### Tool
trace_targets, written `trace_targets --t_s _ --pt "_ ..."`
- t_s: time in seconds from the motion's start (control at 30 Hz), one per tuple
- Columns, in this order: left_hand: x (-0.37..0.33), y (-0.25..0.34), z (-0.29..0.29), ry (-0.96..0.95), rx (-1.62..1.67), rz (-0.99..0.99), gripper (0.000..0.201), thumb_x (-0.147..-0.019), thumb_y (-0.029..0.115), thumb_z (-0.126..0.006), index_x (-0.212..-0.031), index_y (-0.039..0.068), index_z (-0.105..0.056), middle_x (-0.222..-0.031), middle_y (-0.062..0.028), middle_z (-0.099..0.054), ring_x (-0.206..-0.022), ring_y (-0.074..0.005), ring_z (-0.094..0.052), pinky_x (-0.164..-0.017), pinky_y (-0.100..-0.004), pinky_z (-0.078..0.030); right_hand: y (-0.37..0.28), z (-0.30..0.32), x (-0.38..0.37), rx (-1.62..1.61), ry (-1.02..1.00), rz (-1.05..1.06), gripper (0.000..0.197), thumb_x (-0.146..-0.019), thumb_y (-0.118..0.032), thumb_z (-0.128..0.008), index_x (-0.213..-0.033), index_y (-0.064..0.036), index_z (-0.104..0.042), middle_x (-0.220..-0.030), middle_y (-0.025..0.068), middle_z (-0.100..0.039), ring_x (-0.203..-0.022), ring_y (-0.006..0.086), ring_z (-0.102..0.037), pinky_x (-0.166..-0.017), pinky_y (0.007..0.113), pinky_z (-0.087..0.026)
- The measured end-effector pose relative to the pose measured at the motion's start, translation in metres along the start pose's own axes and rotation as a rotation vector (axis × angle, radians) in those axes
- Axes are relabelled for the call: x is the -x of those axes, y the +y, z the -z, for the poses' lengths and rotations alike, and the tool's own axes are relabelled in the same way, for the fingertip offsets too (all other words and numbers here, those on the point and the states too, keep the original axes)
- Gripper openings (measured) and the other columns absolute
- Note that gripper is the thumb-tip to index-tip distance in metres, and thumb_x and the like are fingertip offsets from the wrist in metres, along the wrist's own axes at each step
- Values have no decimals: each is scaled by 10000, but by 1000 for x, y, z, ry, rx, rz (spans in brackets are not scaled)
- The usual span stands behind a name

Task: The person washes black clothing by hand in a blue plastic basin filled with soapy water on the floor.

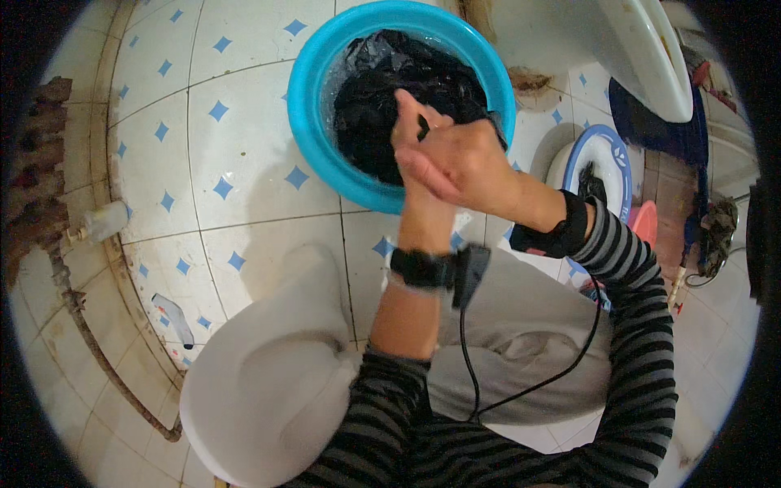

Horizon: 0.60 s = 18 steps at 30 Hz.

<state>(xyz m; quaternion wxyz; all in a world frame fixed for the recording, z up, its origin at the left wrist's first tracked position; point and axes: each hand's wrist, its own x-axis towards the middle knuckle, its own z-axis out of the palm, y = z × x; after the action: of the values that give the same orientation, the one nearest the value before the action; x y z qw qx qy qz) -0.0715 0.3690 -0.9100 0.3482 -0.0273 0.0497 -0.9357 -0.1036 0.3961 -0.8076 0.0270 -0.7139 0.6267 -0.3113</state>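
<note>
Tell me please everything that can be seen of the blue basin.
The basin is round and bright blue, apparently plastic, with a thick, smooth rim. It stands upright on the tiled floor and holds dark, wet-looking material. The left hand and right hand meet above its near side, partly hiding it.

Can read no text, label, number or sign in view | see small white marks along right edge of blue-rimmed basin | cannot tell whether lettering, too small

Striped black-and-grey sleeves go with black wrist straps, a thin black cable and pale grey trousers.
</note>
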Motion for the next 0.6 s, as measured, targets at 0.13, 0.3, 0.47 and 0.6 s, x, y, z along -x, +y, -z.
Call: trace_targets --t_s 0.13,0.3,0.47,0.6 --pt "-1 -43 -81 819 -371 -33 306 -813 392 -398 -701 123 -493 -663 -7 -462 -668 -139 -434 -613 -284 -355 70 15 21 159 -101 -363 335 -762 -278 -485 -524 -48 -541 -500 149 -499 -443 312 -483 -419 370 -393" --pt "-4 -3 5 -315 21 104 339 -811 356 -418 -972 63 -481 -947 -47 -476 -889 -160 -443 -791 -285 -340 20 7 16 53 -77 23 207 -761 -191 -465 -643 -32 -527 -532 123 -487 -471 279 -474 -412 346 -373" --pt "7 -51 -72 789 -507 -20 270 -831 323 -404 -694 98 -462 -612 23 -433 -591 -93 -434 -556 -256 -370 69 23 40 157 -57 -215 107 -701 -200 -514 -653 -117 -561 -544 88 -525 -447 256 -505 -389 383 -388" --pt "-3 -8 -13 -247 88 233 294 -839 313 -387 -862 49 -514 -841 -18 -512 -779 -114 -486 -672 -250 -400 16 8 16 101 100 -63 144 -746 -112 -481 -633 -35 -526 -516 105 -486 -467 257 -495 -422 327 -397"
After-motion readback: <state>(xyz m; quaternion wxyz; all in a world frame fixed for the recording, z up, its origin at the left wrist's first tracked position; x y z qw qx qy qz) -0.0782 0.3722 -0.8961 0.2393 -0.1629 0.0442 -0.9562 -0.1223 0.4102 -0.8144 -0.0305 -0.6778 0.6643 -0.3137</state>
